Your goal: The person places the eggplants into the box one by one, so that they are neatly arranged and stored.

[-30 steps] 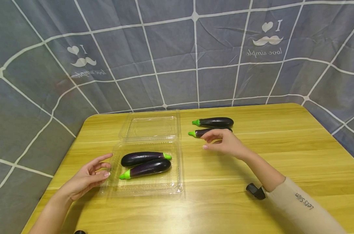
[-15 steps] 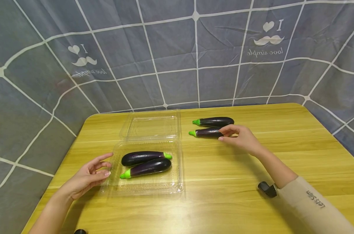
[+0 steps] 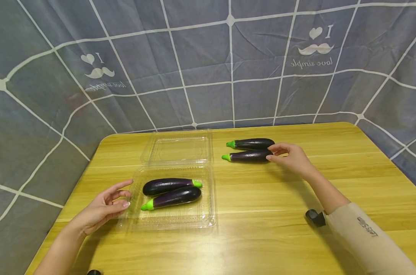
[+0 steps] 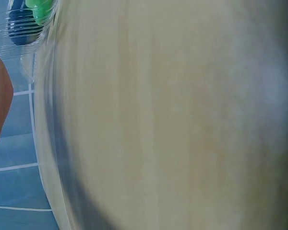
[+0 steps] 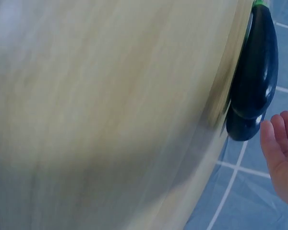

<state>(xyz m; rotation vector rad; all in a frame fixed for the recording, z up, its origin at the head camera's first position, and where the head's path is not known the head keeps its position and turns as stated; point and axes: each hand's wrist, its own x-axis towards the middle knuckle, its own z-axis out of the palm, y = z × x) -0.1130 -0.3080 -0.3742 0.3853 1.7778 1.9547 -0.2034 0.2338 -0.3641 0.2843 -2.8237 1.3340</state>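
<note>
My right hand (image 3: 290,158) is at the rounded end of the nearer of two loose eggplants (image 3: 251,156), thumb and fingertips apart. In the right wrist view, a small gap shows between its fingers (image 5: 278,136) and the eggplant (image 5: 255,67). The farther eggplant (image 3: 252,143) lies alongside, both with green stems to the left. At the left edge of a clear plastic clamshell box (image 3: 173,223), my left hand (image 3: 103,208) stays with loosely bent fingers, holding nothing. Two more eggplants, one behind (image 3: 166,186) and one in front (image 3: 177,197), lie in the box's base, stems opposite ways.
The box's lid (image 3: 180,133) lies open flat behind its base. All stands on a wood-grain table (image 3: 256,240). A grey curtain (image 3: 208,53) with white lines hangs along the table's back and sides.
My right hand has moved right along the nearer loose eggplant, from over its middle to its rounded end. The eggplants, the box and my left hand stay where they were.
</note>
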